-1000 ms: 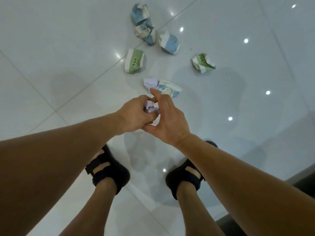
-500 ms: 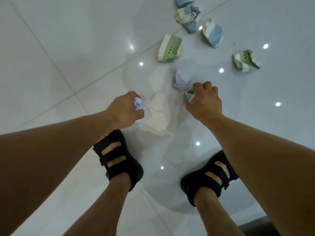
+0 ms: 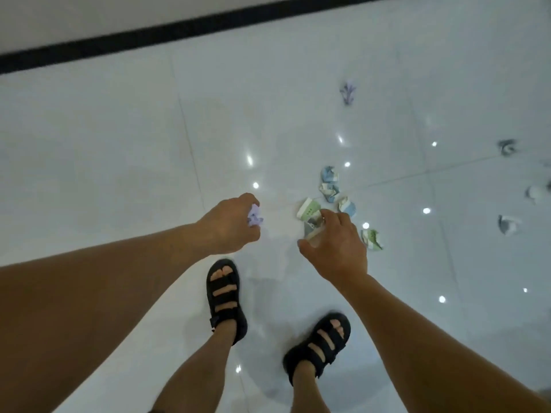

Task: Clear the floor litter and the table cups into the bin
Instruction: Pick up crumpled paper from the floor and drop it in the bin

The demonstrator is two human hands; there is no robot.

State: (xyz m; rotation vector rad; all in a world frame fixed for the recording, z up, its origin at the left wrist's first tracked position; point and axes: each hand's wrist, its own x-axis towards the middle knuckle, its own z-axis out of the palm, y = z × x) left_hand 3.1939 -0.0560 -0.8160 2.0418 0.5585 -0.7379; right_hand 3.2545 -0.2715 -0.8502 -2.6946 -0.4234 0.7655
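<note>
Two items are held: a crumpled lilac paper wad [image 3: 255, 219] is clenched in the left hand [image 3: 228, 225]; a crushed blue-grey and white paper cup [image 3: 312, 227] is gripped by the right hand [image 3: 338, 248].

A paper wad [image 3: 255, 219] sits in the left hand [image 3: 229, 226], a crushed cup [image 3: 311, 229] in the right hand [image 3: 338, 250]. Other cups [image 3: 329, 183] lie on the floor [image 3: 119, 144] just beyond and to its right.

bare floor [image 3: 119, 162] open leftward, crumpled cups [image 3: 330, 183] clustered right — scattered scraps [image 3: 347, 92] beyond
</note>
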